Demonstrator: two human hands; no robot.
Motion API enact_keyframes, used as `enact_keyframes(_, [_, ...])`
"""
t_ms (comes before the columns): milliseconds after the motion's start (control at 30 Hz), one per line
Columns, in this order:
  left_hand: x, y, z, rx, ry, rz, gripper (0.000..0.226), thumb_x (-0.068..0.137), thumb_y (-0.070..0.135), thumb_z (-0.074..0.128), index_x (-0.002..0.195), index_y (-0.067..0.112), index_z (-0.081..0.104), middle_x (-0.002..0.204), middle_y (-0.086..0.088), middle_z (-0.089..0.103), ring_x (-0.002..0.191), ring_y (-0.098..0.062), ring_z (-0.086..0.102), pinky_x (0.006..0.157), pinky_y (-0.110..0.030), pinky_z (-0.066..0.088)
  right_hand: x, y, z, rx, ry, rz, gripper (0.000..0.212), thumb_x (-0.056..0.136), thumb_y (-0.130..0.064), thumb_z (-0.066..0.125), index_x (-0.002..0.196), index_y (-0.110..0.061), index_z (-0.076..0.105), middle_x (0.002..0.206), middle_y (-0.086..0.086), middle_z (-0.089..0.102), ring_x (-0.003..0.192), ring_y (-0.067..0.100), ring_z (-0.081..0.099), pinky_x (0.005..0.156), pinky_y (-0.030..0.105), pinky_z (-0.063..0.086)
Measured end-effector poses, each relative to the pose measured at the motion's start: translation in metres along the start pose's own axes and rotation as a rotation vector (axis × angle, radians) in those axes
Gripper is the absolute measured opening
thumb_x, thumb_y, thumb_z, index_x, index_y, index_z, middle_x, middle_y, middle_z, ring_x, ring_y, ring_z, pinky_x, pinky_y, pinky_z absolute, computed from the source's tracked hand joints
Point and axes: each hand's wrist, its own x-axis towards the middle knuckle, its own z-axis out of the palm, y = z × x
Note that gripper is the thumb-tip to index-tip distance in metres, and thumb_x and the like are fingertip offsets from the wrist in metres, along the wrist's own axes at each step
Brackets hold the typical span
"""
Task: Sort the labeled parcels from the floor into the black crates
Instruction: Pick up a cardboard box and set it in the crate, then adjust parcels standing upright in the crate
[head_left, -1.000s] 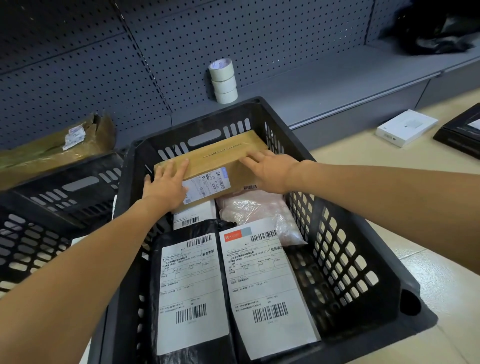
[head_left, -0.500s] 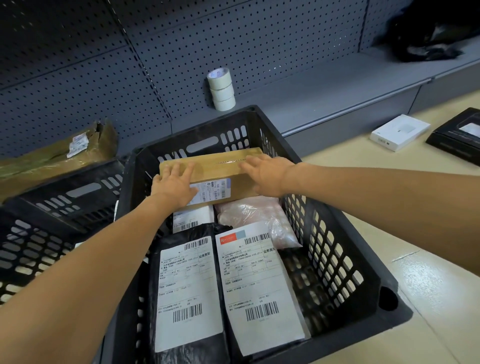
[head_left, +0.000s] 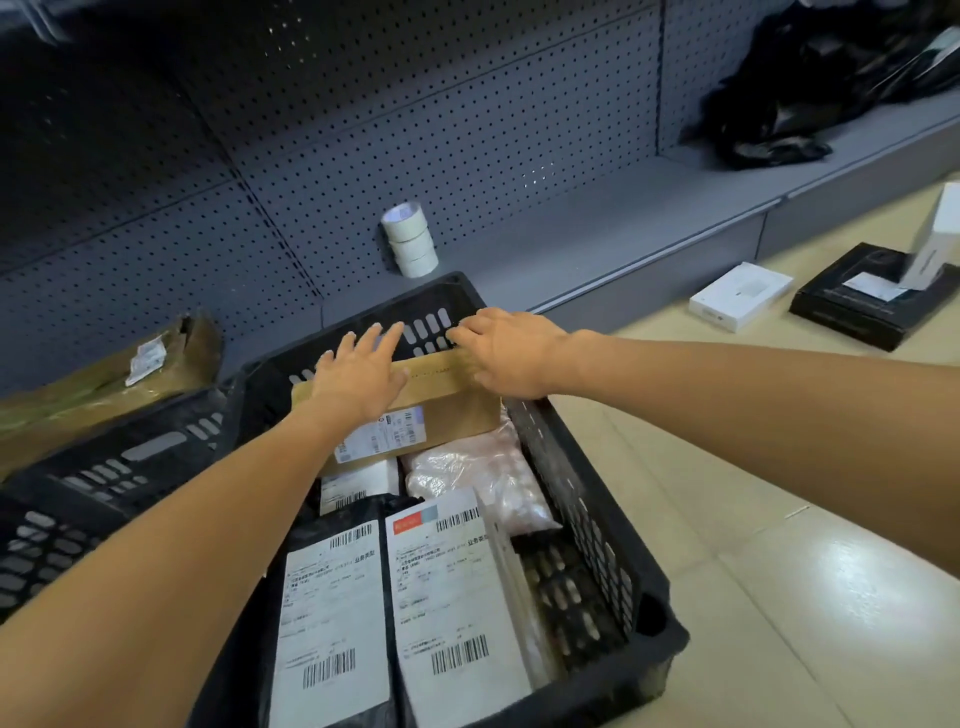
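A black slotted crate (head_left: 597, 499) stands on the floor in front of me. At its far end lies a brown cardboard parcel (head_left: 457, 410) with a white label. My left hand (head_left: 358, 374) lies flat on the parcel's top left, fingers straight. My right hand (head_left: 506, 348) presses on its far right edge, fingers spread. Nearer in the crate lie two black bags with large white labels (head_left: 332, 618) (head_left: 452, 597), a pinkish clear bag (head_left: 483, 478) and a small labeled packet (head_left: 358, 488).
A second black crate (head_left: 88, 483) stands to the left, with a brown taped parcel (head_left: 104, 384) behind it. A white box (head_left: 740, 293) and a black box (head_left: 862, 306) lie on the tiled floor at right. Tape rolls (head_left: 410, 239) stand on the grey shelf base.
Both hands have slid toward the parcel's far edge, and the parcel has moved closer to the crate's far wall. The view has shifted left and down.
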Motion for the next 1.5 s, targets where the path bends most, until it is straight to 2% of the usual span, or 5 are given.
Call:
enact_keyframes(267, [0.001,0.076,-0.049,-0.128,0.244,0.09,0.052,0.103,0.036,0.042,0.153,0.026,0.029,0.148,-0.005,0.046,0.133,-0.033,0.042,0.1,-0.05,0.041,-0.046,0.06,-0.017,0.001,0.034,0.101,0.054,0.1,-0.034,0.042,0.15,-0.019,0.026,0.15,0.007,0.037,0.137,0.029,0.034,0.108,0.046,0.037])
enact_keyframes(433, [0.012,0.139,-0.064,-0.168,0.282,0.175,0.046,0.103,0.032,0.044,0.148,0.025,0.036,0.136,-0.008,0.055,0.121,-0.035,0.05,0.089,-0.049,0.046,-0.079,0.11,-0.005,0.048,0.026,0.238,0.05,0.1,-0.037,0.043,0.145,-0.018,0.031,0.146,0.007,0.04,0.134,0.03,0.037,0.104,0.045,0.039])
enact_keyframes(867, [0.058,0.268,-0.02,-0.132,0.13,0.354,0.046,0.102,0.033,0.045,0.147,0.026,0.038,0.13,-0.006,0.06,0.117,-0.033,0.055,0.087,-0.047,0.048,-0.158,0.235,0.075,0.15,-0.152,0.579,0.049,0.1,-0.038,0.042,0.143,-0.018,0.032,0.145,0.009,0.04,0.132,0.033,0.038,0.098,0.043,0.04])
enact_keyframes(1200, [0.087,0.3,0.031,-0.103,0.049,0.409,0.041,0.101,0.03,0.042,0.141,0.026,0.046,0.126,-0.002,0.063,0.113,-0.031,0.057,0.089,-0.045,0.044,-0.18,0.274,0.153,0.261,-0.254,0.738,0.05,0.1,-0.036,0.042,0.145,-0.019,0.028,0.143,0.009,0.041,0.13,0.033,0.038,0.096,0.043,0.04])
enact_keyframes(1500, [0.103,0.35,0.047,-0.175,0.009,0.441,0.037,0.101,0.031,0.042,0.137,0.027,0.05,0.124,0.001,0.065,0.113,-0.028,0.059,0.09,-0.043,0.045,-0.195,0.308,0.171,0.293,-0.229,0.846,0.052,0.099,-0.036,0.044,0.146,-0.02,0.027,0.144,0.009,0.04,0.13,0.034,0.037,0.098,0.045,0.04])
